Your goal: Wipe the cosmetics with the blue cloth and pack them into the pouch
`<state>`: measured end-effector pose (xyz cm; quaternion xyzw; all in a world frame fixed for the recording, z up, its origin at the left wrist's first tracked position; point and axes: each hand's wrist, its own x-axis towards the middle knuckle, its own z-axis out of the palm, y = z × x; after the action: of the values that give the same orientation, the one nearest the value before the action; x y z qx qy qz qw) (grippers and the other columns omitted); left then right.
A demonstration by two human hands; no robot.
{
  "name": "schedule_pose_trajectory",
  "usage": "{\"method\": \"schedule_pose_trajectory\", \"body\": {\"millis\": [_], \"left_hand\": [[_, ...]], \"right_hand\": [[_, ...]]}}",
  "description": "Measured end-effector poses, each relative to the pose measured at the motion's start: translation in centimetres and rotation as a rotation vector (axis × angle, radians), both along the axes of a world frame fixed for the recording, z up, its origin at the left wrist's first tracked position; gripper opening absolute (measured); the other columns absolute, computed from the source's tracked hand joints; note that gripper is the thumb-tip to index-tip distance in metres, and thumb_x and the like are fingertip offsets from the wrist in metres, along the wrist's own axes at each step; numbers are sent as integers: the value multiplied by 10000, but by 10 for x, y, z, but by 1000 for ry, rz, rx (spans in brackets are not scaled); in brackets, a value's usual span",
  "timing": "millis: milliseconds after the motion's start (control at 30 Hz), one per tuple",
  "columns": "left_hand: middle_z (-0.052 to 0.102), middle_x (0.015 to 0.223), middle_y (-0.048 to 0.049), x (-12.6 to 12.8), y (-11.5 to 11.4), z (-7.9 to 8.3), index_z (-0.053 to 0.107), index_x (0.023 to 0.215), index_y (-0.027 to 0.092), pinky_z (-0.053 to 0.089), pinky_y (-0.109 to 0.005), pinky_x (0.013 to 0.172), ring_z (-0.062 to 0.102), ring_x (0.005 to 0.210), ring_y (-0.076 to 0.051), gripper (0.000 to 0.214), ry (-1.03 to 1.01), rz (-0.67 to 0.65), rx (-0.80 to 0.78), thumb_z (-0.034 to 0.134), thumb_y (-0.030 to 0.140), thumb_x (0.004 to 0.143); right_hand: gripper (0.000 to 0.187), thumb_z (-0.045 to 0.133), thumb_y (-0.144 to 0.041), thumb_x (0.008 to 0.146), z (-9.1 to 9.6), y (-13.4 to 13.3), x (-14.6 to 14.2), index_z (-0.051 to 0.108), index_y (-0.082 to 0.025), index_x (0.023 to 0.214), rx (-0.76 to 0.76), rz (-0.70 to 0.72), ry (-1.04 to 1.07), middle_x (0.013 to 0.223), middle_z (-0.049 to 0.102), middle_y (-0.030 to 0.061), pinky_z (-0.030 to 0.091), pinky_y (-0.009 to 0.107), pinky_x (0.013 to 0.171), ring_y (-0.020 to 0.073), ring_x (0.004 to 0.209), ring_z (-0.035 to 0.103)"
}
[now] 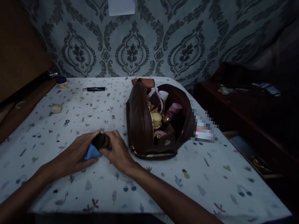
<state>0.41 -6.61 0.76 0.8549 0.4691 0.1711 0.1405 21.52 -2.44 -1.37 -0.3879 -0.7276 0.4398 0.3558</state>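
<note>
The desk [212,176] is covered by a white printed cloth [116,192], on which an open brown bag [140,125] is set, a black pen [94,89], a dark-lidded jar [62,82] and a pale round piece [56,108] being laid well left of the bag.

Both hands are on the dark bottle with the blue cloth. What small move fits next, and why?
Probably rub the blue cloth along the dark bottle: the left hand presses the cloth to it while the right hand steadies it, beside the open pouch.
</note>
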Motion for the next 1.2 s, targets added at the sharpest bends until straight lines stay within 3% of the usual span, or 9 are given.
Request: {"method": "schedule_pose_trajectory", "body": {"millis": [167,267,333,400,467,533,767,1000,1200], "left_hand": [[659,1274,-96,-1,-11,3,506,1379,243,527,-400,1001,647,1162,-255,403,-165,245,68,480,400,1009],[686,1138,-85,3,-10,15,553,1303,215,545,-370,927,675,1047,-239,343,-312,376,146,487,376,1007],[659,1229,-100,11,-7,24,542,1334,225,522,-389,992,644,1143,-251,354,-359,329,190,480,352,1009],[590,1366,-117,23,-2,28,562,1340,240,486,-410,1068,581,1265,-266,358,-301,167,195,481,334,1004],[549,1415,-128,35,4,27,576,1350,246,487,-408,1076,560,1292,-269,373,-198,30,136,472,327,1001],[584,1338,-140,45,9,22,553,1386,232,516,-405,1035,600,1216,-260,408,-149,8,64,434,332,1009],[666,1198,-131,57,15,17,547,1336,178,496,-408,1011,635,1117,-260,431,-334,179,-55,405,416,1006],[680,907,-20,50,20,23,585,1251,201,493,-319,790,630,885,-233,459,-516,332,-288,447,531,963],[639,850,4,39,28,16,601,1223,210,453,-268,648,588,734,-181,487,-764,359,-534,570,576,903]], "right_hand": [[377,751,-162,710,1,-1,-1,543,-201,1021,0,-25,17,921,564,-23,433,285,746,157,838,546],[380,770,-240,677,0,0,-3,521,-216,963,-65,15,94,773,536,-70,378,232,619,123,694,505],[371,771,-285,673,-1,0,-4,511,-219,929,-105,25,152,738,528,-79,358,216,583,112,659,492],[353,753,-281,669,-2,1,-4,506,-220,913,-111,27,194,728,522,-81,368,216,581,111,652,488],[342,720,-227,656,-3,1,-3,508,-219,924,-58,15,210,773,540,-67,411,237,630,126,699,512],[353,690,-183,648,-4,1,-2,507,-218,949,30,-13,193,861,573,-34,454,277,716,155,791,546],[257,605,-151,708,-4,-2,2,452,-228,899,232,-55,52,921,508,2,465,308,741,179,820,525],[339,624,-109,739,-4,-5,2,466,-238,1010,269,21,-121,1013,479,16,465,313,761,189,869,532],[304,648,-142,808,-3,-7,5,494,-213,1061,283,94,-43,1036,487,30,483,321,782,185,863,539]]}}
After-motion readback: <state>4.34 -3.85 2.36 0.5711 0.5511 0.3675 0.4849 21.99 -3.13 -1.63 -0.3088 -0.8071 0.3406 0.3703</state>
